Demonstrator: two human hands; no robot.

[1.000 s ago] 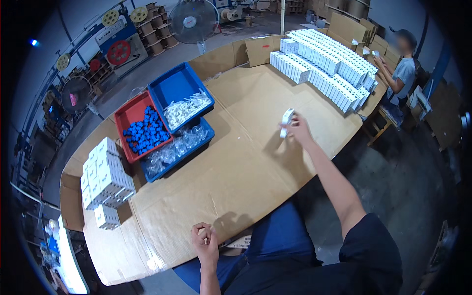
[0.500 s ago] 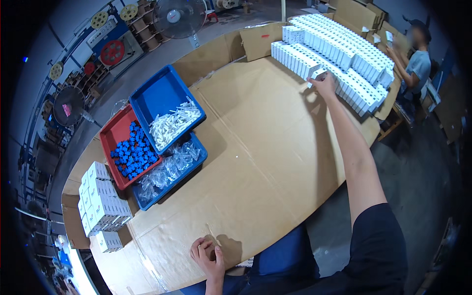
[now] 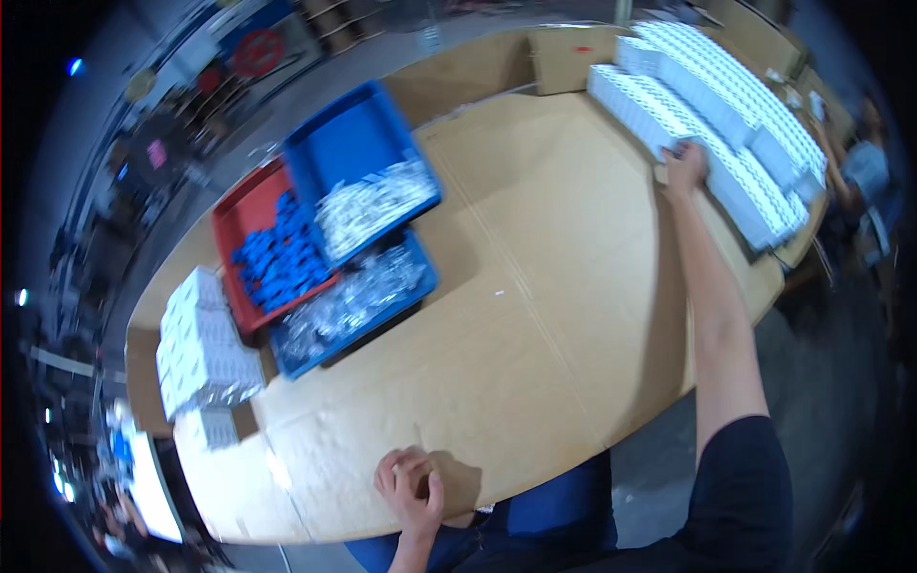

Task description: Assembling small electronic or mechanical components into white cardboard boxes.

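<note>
Out at the far right, my right hand is closed at the front edge of a large block of small white boxes. Its fingers pinch one of the boxes there, though blur and the hand itself hide most of that box. My left hand rests near the table's close edge, its fingers loosely curled and the thumb apart, with nothing seen in it. Brown cardboard covers the table under both hands.
On the left, a blue tray of white plastic pieces overlaps a red tray of blue parts and a second blue tray of clear bags. White boxes stand stacked farther left. A person is beyond the right end.
The whole view has shifted and blurred. My right hand has brought its white box against the front of the box rows. My left hand stays at about the same spot.
</note>
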